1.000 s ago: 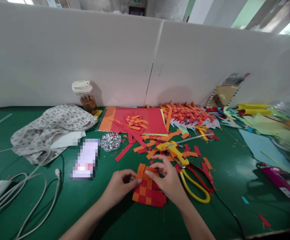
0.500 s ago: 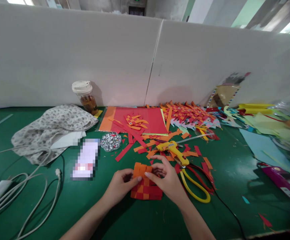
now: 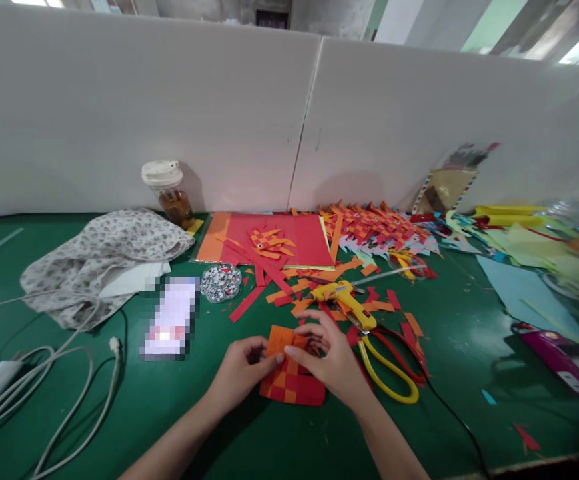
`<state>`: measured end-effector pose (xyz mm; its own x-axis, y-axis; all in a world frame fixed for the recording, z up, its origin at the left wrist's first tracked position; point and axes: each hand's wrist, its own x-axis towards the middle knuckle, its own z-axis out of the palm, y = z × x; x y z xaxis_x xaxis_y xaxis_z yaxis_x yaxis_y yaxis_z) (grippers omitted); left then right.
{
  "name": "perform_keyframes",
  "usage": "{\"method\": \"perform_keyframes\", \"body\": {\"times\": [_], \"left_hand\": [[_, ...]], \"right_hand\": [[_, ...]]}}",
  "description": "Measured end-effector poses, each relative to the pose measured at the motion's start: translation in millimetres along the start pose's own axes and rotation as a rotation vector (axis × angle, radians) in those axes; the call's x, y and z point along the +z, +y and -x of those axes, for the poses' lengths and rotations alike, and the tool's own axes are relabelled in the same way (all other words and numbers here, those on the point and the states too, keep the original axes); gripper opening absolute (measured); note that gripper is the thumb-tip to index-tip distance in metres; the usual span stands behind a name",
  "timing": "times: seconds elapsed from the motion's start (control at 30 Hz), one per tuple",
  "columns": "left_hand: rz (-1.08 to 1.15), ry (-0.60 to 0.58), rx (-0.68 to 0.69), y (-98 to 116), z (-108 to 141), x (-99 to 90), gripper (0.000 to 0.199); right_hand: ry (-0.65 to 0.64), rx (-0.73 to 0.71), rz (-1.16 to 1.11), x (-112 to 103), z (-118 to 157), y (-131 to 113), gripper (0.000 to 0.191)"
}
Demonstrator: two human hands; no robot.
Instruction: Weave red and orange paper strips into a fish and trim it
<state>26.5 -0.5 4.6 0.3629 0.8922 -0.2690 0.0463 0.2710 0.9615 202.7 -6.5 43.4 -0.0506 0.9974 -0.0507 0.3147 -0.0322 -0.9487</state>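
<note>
A woven piece of red and orange paper strips (image 3: 289, 387) lies low in front of me, checkered in its lower part, with orange strip ends upward and red ends to the right. My left hand (image 3: 246, 367) grips its left edge, thumb on top and fingers behind. From the right, my right hand (image 3: 326, 357) presses its thumb on the orange strips, with the other fingers curled behind and partly hidden. Just beyond the right hand lie a yellow glue gun (image 3: 346, 303) and yellow-handled scissors (image 3: 389, 380).
Red and orange scraps (image 3: 294, 287) spread behind the hands. Finished woven paper fish (image 3: 374, 223) are heaped farther back. A tub of googly eyes (image 3: 220, 283), a phone (image 3: 172, 317), a patterned cloth (image 3: 104, 253) and white cables (image 3: 89, 393) lie left. A lidded cup (image 3: 169, 193) stands behind.
The right thumb has shifted slightly left across the orange strips, and the woven paper has tilted a little. Both hands keep their hold.
</note>
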Motion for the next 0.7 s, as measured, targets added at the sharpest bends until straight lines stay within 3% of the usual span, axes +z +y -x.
{"method": "perform_keyframes", "body": {"times": [0.43, 0.7], "left_hand": [[-0.051, -0.021, -0.004, 4, -1, -4.4, 0.029], [-0.105, -0.002, -0.041, 1, -4, -5.0, 0.028]], "right_hand": [[0.01, 0.005, 0.114, -1, -8, 5, 0.026], [0.031, 0.031, 0.07, 0, -6, 15, 0.035]]}}
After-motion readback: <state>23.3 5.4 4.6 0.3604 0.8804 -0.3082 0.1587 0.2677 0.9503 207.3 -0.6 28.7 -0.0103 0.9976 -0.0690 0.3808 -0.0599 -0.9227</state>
